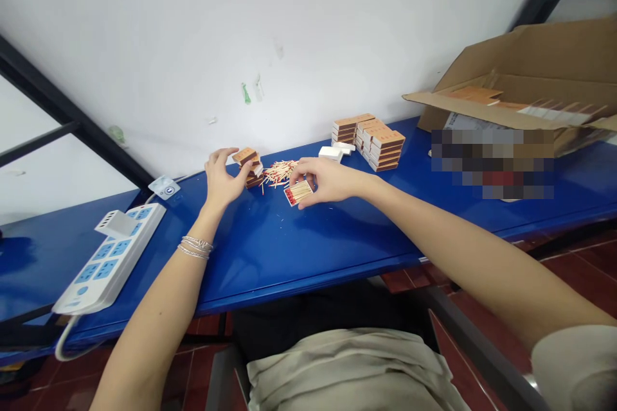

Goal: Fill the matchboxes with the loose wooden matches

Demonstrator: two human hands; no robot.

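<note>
Evidently midway, by our reading, the work occupies a blue table (255,250) beneath both our hands. Well off to the right of our right hand (324,181), a large cardboard box (569,45) sits with its flaps spread, its contents hard to make out. Nearer to us and left of our left hand (222,181) lies a white power strip (113,260).

Beyond the right hand and to its right, matchbox stacks (380,139) stand squared in rows; we judge these done, though we cannot see inside them. Our hands are apart. Right beside the left hand rises a small, uneven matchbox pile (253,182), which we take as work left. Just past the right hand, next to the tall stacks, lie a few white pieces (330,153), probably trays, their insides hidden.

Our right hand pinches an open tray (299,192) packed with red-tipped matches; filling looks nearly complete, closing not yet done. Our left thumb and fingers frame the tilted top box (245,155) of the small pile; whether they press on it, we cannot tell. Between the hands, slightly beyond them, loose matches (281,173) lie heaped, enough, we reckon, for several more trays.
</note>
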